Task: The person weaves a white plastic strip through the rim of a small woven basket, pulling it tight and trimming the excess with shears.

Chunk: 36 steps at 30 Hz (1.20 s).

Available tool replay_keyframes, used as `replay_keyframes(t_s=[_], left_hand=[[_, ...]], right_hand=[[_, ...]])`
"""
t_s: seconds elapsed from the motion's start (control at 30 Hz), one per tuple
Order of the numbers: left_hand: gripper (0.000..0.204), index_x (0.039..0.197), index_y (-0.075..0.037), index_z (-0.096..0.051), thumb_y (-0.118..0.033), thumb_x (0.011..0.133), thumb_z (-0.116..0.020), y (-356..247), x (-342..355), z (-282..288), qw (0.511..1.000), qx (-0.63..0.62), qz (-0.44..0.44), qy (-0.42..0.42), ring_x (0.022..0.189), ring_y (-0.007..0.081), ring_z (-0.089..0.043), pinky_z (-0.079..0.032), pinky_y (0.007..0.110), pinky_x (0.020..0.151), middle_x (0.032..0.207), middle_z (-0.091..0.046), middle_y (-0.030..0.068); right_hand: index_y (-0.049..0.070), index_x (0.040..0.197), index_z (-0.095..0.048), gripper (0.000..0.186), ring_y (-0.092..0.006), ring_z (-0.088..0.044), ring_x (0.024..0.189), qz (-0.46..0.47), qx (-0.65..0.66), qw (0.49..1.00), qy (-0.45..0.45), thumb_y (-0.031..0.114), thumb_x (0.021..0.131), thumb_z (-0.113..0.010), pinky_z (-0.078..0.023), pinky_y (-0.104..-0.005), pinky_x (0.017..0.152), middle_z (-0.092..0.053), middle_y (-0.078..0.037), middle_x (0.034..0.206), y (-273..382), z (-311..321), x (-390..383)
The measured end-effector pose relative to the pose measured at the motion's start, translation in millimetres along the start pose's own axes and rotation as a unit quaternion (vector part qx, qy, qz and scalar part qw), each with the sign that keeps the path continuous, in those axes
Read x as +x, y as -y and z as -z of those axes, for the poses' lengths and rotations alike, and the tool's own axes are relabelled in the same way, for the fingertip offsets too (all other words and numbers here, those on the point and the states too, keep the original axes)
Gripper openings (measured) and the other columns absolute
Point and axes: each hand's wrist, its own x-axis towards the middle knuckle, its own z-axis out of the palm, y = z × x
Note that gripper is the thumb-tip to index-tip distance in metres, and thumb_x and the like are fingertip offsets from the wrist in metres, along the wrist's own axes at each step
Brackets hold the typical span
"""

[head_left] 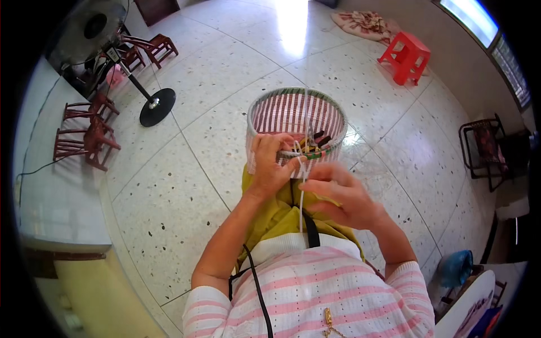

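A round basket (252,121) of pink and white stripes, its rim wrapped in pale and green strip, stands against my knees. My left hand (273,166) is closed over its near rim, the fingers inside and the thumb outside. Beside that thumb a narrow white strip (301,211) loops at the rim and runs down towards my lap. Just right of the strip is my right hand (344,194), blurred by motion, with fingers and thumb apart; whether a fingertip touches the strip is unclear. Several hand tools (313,141) with black and yellow handles lie inside the basket.
A black standing fan (158,107) is at the far left, near small wooden chairs (93,141). A red plastic stool (404,58) and a crumpled patterned cloth (366,25) lie far right. A dark folding chair (484,149) stands by the right wall.
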Motion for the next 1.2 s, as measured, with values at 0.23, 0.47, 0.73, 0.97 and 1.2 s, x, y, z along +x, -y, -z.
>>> replay_keyframes(t_s=[0.23, 0.47, 0.73, 0.97, 1.2], left_hand=[[0.038, 0.1, -0.011, -0.068, -0.018, 0.069, -0.087, -4.0, -2.5, 8.9, 0.999, 0.026, -0.01, 0.02, 0.088, 0.0199, -0.05, -0.034, 0.037, 0.089, 0.085, -0.063, -0.0018], [0.025, 0.088, -0.012, -0.071, -0.019, 0.069, -0.087, 0.8, 1.4, 5.7, 0.997, 0.031, -0.069, 0.024, 0.081, 0.0189, -0.053, -0.034, 0.036, 0.086, 0.083, -0.068, -0.0024], [0.012, 0.085, -0.012, -0.074, -0.018, 0.078, -0.081, -1.0, 7.3, 12.6, 0.996, 0.033, -0.055, 0.069, 0.08, 0.018, -0.053, -0.033, 0.035, 0.089, 0.078, -0.067, -0.0022], [0.01, 0.082, -0.012, -0.075, -0.021, 0.082, -0.079, 2.2, 8.3, 11.7, 0.997, 0.023, -0.02, 0.077, 0.082, 0.0156, -0.053, -0.03, 0.036, 0.092, 0.078, -0.068, -0.0032], [0.014, 0.076, -0.012, -0.073, -0.021, 0.079, -0.082, -7.1, 17.3, 10.7, 0.995, 0.043, 0.021, 0.089, 0.08, 0.0163, -0.051, -0.029, 0.037, 0.092, 0.069, -0.06, -0.0037]], right_hand=[[0.0, 0.098, -0.064, 0.015, -0.03, -0.065, 0.083, 0.03, -0.102, 0.99, -0.094, 0.002, 0.086, -0.072, -0.053, -0.0352, 0.071, -0.063, -0.015, 0.097, -9.1, -14.1, -15.4], [-0.004, 0.086, -0.063, 0.011, -0.026, -0.065, 0.065, 0.032, -0.072, 0.981, -0.177, 0.001, 0.095, -0.061, -0.054, -0.0307, 0.064, -0.065, -0.013, 0.077, 11.3, 8.8, -6.2], [-0.006, 0.091, -0.066, 0.036, -0.0139, -0.064, 0.065, -0.171, 0.197, 0.914, -0.311, 0.021, 0.107, -0.049, -0.055, -0.0294, 0.061, -0.069, -0.012, 0.081, -50.4, 52.3, 34.5], [-0.004, 0.105, -0.067, 0.019, -0.0178, -0.068, 0.066, -0.314, 0.063, 0.941, -0.108, 0.013, 0.101, -0.059, -0.055, -0.0308, 0.062, -0.07, -0.012, 0.087, -56.1, 45.0, -13.1], [0.0, 0.103, -0.067, 0.022, -0.025, -0.065, 0.08, 0.051, -0.138, 0.988, -0.05, 0.0, 0.082, -0.072, -0.053, -0.0335, 0.066, -0.063, -0.014, 0.098, -22.9, -9.3, -21.5]])
